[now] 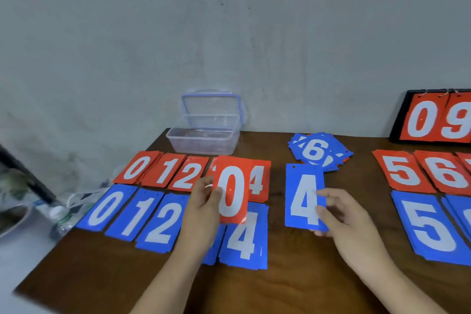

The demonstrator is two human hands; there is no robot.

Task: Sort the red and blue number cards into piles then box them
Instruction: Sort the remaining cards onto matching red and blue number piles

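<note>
My left hand point(205, 201) pinches a red 0 card point(233, 188) by its left edge and holds it above the rows. A blue 4 card point(304, 197) is gripped at its lower right corner by my right hand point(339, 214). On the left lie red piles 0 point(139, 167), 1 point(165, 169), 2 point(188, 173) and 4 point(258, 181). In front of them are blue piles 0 point(105, 208), 1 point(135, 213), 2 point(163, 222) and 4 point(243, 237). My left hand hides what lies between the 2 and 4 piles. A loose heap of blue cards with a 6 on top point(318, 150) sits at the back.
An open clear plastic box point(204, 139) with a blue-rimmed lid stands at the table's back edge. At right lie red piles 5 point(401, 169) and 6 point(444, 172), a blue 5 pile point(430, 227), and a scoreboard stand showing 09 point(438, 117). Bottles and clutter sit off the table's left edge.
</note>
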